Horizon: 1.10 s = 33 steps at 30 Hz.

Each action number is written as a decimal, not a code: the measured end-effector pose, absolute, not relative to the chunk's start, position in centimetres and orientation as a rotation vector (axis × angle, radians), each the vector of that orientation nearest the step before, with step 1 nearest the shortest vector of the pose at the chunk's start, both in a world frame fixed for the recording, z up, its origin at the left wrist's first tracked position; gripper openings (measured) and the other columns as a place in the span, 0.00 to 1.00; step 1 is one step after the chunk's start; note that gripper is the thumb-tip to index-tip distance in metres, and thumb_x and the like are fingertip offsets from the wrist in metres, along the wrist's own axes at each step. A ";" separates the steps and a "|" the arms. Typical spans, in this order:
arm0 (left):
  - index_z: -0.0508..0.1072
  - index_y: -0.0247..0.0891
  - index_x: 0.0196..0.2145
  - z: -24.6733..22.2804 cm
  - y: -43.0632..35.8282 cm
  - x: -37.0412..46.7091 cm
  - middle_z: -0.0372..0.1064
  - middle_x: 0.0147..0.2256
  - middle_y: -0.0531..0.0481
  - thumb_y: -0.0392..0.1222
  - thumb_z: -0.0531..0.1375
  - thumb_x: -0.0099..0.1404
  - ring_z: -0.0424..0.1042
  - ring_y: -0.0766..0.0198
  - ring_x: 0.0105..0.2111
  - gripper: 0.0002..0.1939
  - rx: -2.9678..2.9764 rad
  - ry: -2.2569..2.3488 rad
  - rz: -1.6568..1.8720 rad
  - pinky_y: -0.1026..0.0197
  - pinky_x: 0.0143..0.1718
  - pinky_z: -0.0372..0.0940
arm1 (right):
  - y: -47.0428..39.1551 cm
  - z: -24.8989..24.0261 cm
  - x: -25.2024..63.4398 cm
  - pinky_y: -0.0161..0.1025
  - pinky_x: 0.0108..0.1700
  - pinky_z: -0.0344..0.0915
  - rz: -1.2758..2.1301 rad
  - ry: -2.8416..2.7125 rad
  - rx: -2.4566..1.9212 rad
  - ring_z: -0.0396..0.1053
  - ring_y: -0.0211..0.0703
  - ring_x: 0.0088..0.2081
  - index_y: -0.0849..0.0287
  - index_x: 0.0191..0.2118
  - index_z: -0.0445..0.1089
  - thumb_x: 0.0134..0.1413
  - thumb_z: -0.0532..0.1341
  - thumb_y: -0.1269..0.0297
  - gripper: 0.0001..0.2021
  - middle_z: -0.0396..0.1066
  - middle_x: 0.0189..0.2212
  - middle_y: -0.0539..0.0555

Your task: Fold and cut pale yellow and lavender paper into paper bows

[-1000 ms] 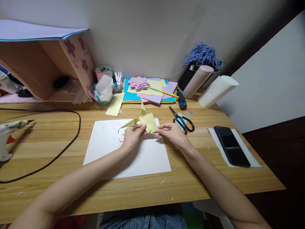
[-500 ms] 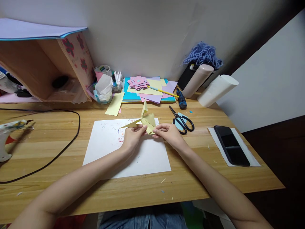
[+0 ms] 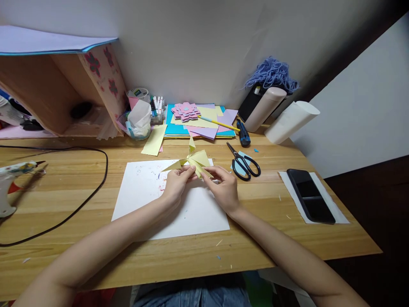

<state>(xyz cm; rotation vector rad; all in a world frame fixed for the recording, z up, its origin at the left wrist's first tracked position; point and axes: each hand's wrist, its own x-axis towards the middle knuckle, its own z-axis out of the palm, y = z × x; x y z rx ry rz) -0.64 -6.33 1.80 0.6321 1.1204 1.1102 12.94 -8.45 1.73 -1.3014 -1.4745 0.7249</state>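
A folded yellow paper piece [image 3: 198,158] with several pointed flaps is held above a white sheet [image 3: 191,213] marked with small coloured stains. My left hand [image 3: 177,183] pinches its lower left part between thumb and fingers. On the other side, my right hand [image 3: 222,185] has its fingers closed on the lower right flap, thumb and forefinger at the paper's edge. The fingertips behind the paper are partly hidden.
Black-handled scissors [image 3: 244,162] lie right of my hands on blue paper. A phone [image 3: 309,195] rests farther right. A glue gun [image 3: 12,183] and its black cable [image 3: 104,170] are left. Coloured papers [image 3: 172,128], a cutter [image 3: 243,134] and two rolls stand or lie behind.
My right hand has turned and shifted slightly, with its thumb now under the lower right flap. The paper's lower flaps look more spread, and its upper point has tipped lower.
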 end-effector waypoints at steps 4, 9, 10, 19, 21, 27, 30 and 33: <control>0.75 0.29 0.30 1.7 -6.4 -0.6 0.75 0.30 0.44 0.45 0.68 0.47 0.73 0.65 0.30 0.16 0.659 1.098 1.133 0.62 0.41 0.67 | -8.8 2.1 12.9 0.36 0.32 0.70 0.616 -1.594 -1.268 0.70 0.39 0.29 0.58 0.39 0.73 0.51 0.61 0.62 0.09 0.73 0.34 0.55; 0.75 0.28 0.30 1.7 -6.4 -0.7 0.74 0.29 0.44 0.46 0.68 0.47 0.73 0.65 0.31 0.18 0.664 1.098 1.116 0.60 0.44 0.66 | -8.6 1.8 13.1 0.35 0.34 0.70 0.413 -1.731 -1.209 0.71 0.38 0.31 0.57 0.40 0.73 0.54 0.57 0.69 0.09 0.73 0.34 0.55; 0.75 0.28 0.31 1.7 -6.4 -0.7 0.74 0.30 0.44 0.46 0.68 0.47 0.73 0.65 0.31 0.18 0.661 1.095 1.111 0.59 0.44 0.66 | -8.6 1.7 13.2 0.35 0.34 0.70 0.347 -1.775 -1.193 0.71 0.39 0.31 0.57 0.40 0.72 0.54 0.56 0.70 0.10 0.72 0.33 0.54; 0.76 0.28 0.31 1.4 -6.1 -0.9 0.75 0.31 0.42 0.45 0.68 0.46 0.74 0.62 0.33 0.17 0.626 1.123 1.074 0.58 0.45 0.66 | -8.2 1.2 14.0 0.36 0.37 0.68 -0.232 -2.196 -1.090 0.71 0.42 0.34 0.59 0.43 0.71 0.55 0.55 0.76 0.13 0.74 0.33 0.57; 0.76 0.28 0.30 1.2 -6.1 -0.9 0.75 0.31 0.42 0.45 0.68 0.46 0.74 0.62 0.33 0.17 0.638 1.133 1.067 0.59 0.45 0.66 | -8.2 1.2 14.0 0.37 0.38 0.68 -0.226 -2.228 -1.067 0.71 0.43 0.37 0.59 0.44 0.71 0.55 0.54 0.77 0.14 0.74 0.36 0.58; 0.76 0.29 0.31 1.3 -6.1 -0.9 0.75 0.34 0.41 0.48 0.67 0.48 0.74 0.61 0.36 0.18 0.630 1.030 1.092 0.59 0.44 0.66 | -8.1 1.0 13.9 0.41 0.47 0.68 0.016 -2.125 -0.988 0.71 0.44 0.45 0.59 0.43 0.70 0.53 0.55 0.77 0.14 0.73 0.43 0.58; 0.76 0.29 0.32 1.6 -6.1 -0.8 0.75 0.34 0.40 0.49 0.67 0.48 0.73 0.60 0.37 0.19 0.608 1.017 1.114 0.60 0.45 0.65 | -8.0 1.3 13.9 0.42 0.45 0.70 0.207 -1.919 -1.069 0.72 0.44 0.42 0.58 0.39 0.71 0.53 0.56 0.75 0.11 0.75 0.38 0.56; 0.77 0.29 0.33 1.7 -6.0 -0.8 0.75 0.34 0.40 0.49 0.67 0.48 0.73 0.61 0.36 0.19 0.628 1.040 1.122 0.61 0.44 0.65 | -8.1 1.6 13.8 0.39 0.38 0.72 0.386 -1.769 -1.135 0.73 0.43 0.39 0.57 0.36 0.72 0.52 0.56 0.73 0.09 0.75 0.34 0.55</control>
